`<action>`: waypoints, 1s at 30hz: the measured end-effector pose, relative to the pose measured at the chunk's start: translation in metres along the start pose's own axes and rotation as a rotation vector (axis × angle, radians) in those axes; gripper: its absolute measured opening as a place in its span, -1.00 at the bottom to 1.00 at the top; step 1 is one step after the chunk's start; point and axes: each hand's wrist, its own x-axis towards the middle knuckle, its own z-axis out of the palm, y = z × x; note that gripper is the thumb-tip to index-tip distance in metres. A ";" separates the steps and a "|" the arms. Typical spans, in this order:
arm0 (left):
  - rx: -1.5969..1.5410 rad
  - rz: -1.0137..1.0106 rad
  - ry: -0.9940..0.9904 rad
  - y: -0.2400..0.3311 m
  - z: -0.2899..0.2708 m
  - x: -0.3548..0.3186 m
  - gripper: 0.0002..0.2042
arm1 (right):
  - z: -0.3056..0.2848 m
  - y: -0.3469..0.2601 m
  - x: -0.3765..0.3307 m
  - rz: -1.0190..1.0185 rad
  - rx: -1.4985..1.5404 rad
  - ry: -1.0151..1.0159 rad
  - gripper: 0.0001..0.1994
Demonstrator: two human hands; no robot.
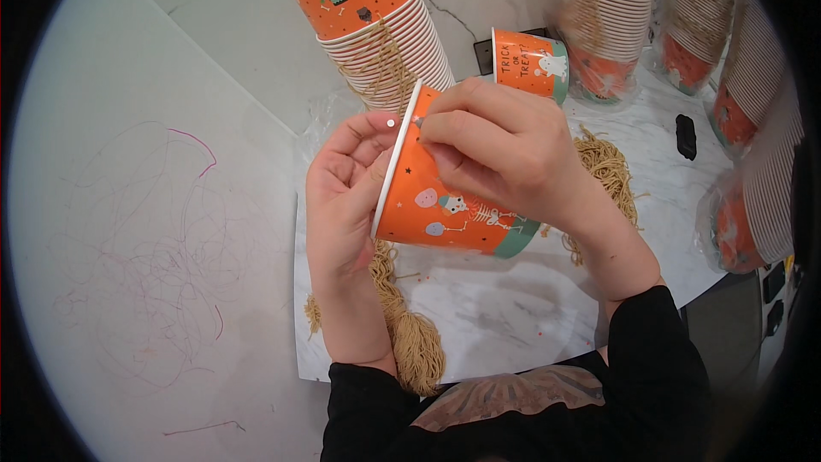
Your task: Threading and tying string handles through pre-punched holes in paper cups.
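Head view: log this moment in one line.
orange bucket: tipped sideways; left hand: at its rim; right hand: pinched against its side; beige cord: on white surface

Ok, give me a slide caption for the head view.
A left hand holds an orange, green-based, white-rimmed paper tub while the right hand pinches near its rim, tan yarn bundles below.
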 end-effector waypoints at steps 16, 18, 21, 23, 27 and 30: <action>0.424 -0.025 0.107 -0.020 0.006 0.009 -0.75 | -0.008 0.027 -0.013 0.137 -0.041 -0.386 -0.86; 0.523 -0.057 0.084 -0.022 0.006 0.010 -0.76 | -0.010 0.028 -0.013 0.117 -0.068 -0.414 -0.86; 0.569 -0.049 0.076 -0.024 0.002 0.011 -0.77 | -0.014 0.025 -0.010 0.265 -0.071 -0.490 -0.88; 0.577 -0.051 0.063 -0.026 -0.002 0.012 -0.78 | -0.016 0.024 -0.004 0.559 0.101 -0.676 -0.94; 0.588 -0.020 0.065 -0.026 0.001 0.012 -0.80 | -0.010 0.024 -0.007 0.725 0.367 -0.544 -0.95; 0.566 -0.014 0.051 -0.028 0.000 0.015 -0.82 | -0.004 0.026 -0.012 0.767 0.520 -0.426 -0.91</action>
